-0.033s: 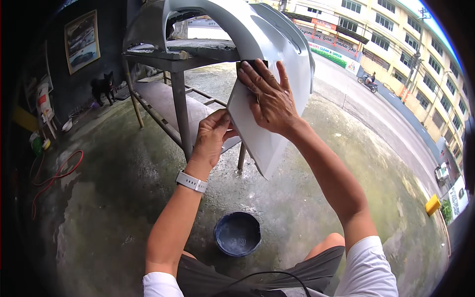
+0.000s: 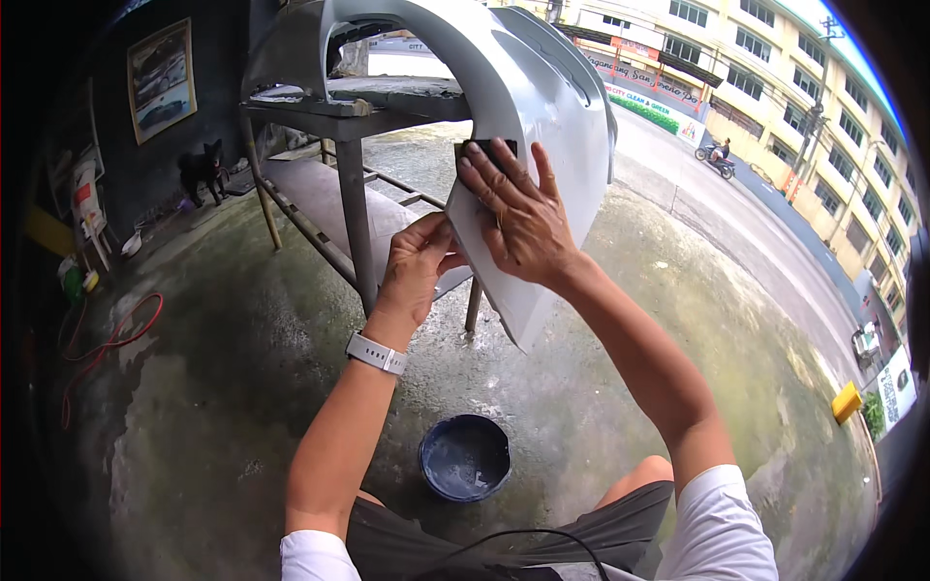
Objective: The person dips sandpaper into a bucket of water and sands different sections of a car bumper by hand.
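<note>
A silvery-grey car bumper (image 2: 547, 107) rests over a metal stand, its pointed lower corner hanging toward me. My left hand (image 2: 417, 261) pinches the near left edge of that corner, fingertips partly behind it. On the bumper's face, my right hand (image 2: 518, 208) presses a black sheet of sandpaper (image 2: 474, 147) flat under its fingers, the little finger spread away from the others. Only the sandpaper's upper edge shows; the rest is hidden beneath the hand. Below, between my knees, a round dark blue basin (image 2: 465, 457) with some water in it stands on the floor.
The metal stand (image 2: 356, 223) has a lower shelf and legs on the wet concrete floor (image 2: 242, 387). A red hose (image 2: 116, 341) lies at left, and a black dog (image 2: 201, 174) stands by the wall. Beyond the bumper, a motorcycle (image 2: 715, 161) is on the road.
My right hand has slid slightly down and left along the bumper with the sandpaper. My left hand keeps its place. The motorcycle has moved a little left.
</note>
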`<state>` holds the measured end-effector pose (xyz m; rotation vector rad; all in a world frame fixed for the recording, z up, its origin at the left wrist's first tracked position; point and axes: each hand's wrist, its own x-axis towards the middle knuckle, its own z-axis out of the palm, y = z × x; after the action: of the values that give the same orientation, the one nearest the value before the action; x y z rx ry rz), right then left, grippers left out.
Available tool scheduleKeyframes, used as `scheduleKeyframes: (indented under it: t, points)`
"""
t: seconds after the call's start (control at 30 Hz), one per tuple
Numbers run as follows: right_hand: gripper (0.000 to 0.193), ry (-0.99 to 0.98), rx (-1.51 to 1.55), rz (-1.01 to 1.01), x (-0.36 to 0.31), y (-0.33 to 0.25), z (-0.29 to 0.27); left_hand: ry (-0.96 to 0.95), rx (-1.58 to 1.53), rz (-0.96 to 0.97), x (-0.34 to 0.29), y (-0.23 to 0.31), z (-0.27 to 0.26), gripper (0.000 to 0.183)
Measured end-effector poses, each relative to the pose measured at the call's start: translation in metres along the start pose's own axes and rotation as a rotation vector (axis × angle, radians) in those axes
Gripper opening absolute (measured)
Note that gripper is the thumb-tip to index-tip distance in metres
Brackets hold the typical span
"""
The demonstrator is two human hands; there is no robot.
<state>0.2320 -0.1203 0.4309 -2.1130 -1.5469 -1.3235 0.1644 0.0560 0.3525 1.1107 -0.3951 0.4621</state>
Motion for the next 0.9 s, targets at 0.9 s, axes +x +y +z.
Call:
scheduleKeyframes:
  t: [0.9]
  points:
    - [0.066, -0.08, 0.065, 0.085, -0.112, -0.04, 0.037, 0.029, 0.053, 0.06, -0.001, -0.002, 0.004, 0.019]
